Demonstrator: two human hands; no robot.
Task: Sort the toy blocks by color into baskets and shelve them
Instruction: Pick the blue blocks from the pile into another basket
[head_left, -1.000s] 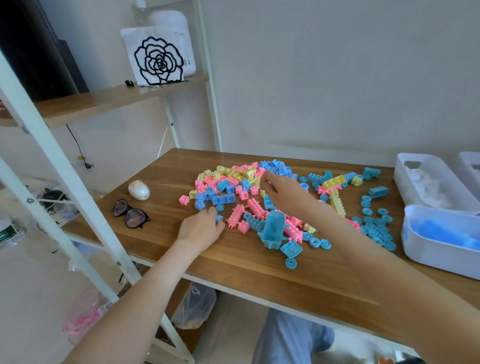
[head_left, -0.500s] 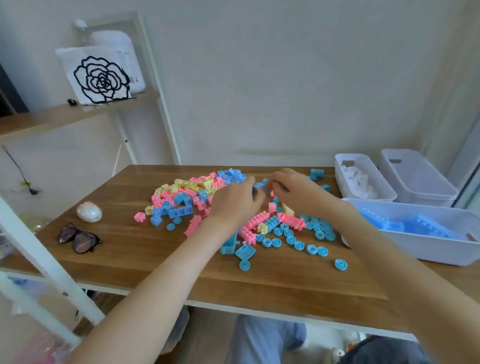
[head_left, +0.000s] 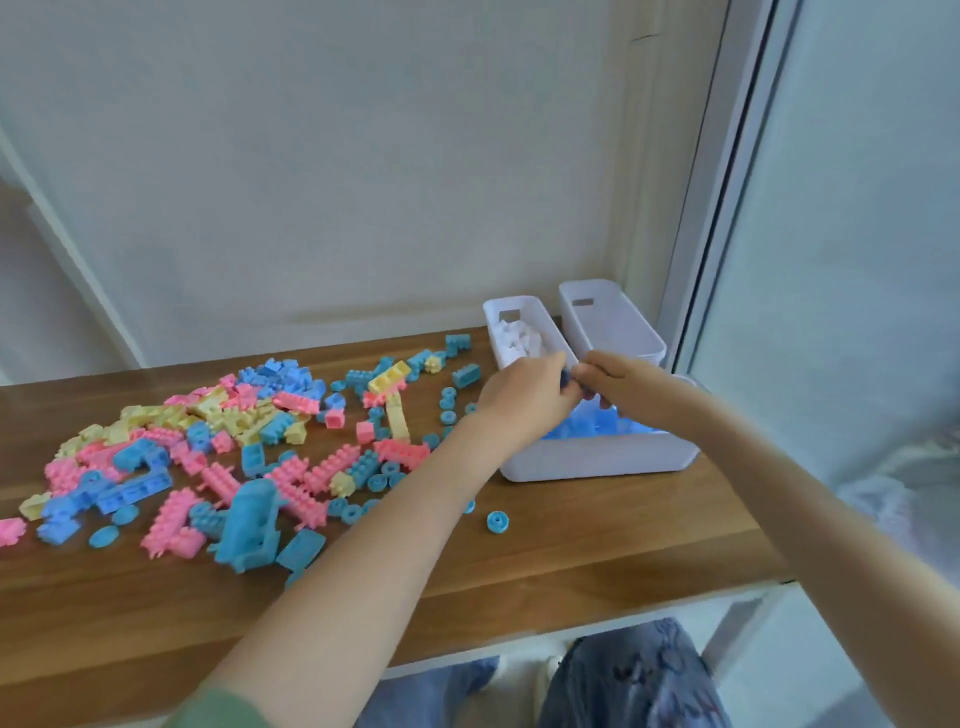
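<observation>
Hovering over the near white basket (head_left: 597, 460), the person's L hand (head_left: 524, 395) and R hand (head_left: 623, 389) meet almost fingertip to fingertip. L fingers (head_left: 558, 382) are curled and pinch a small dark-blue piece (head_left: 565, 375) at their tips. R fingers are curled too, but what they hold, if anything, can't be told through the blur. That basket sits at the right end of the tabletop (head_left: 571, 545) w/ blue blocks (head_left: 582, 423) inside. Just behind it stand 2 more white baskets side by side: the left one (head_left: 493, 332) holds white blocks, and the other basket (head_left: 613, 322) is by the window frame. The unsorted pile (head_left: 234, 441) of pink, yellow & blue blocks is spread over the tabletop's left and middle, under and beyond the L forearm. A big blue toy part (head_left: 249, 525) lies at the pile's front edge. Blue wheel discs are scattered btwn pile and basket, and one disc (head_left: 497, 521) lies alone in front of the near basket.
</observation>
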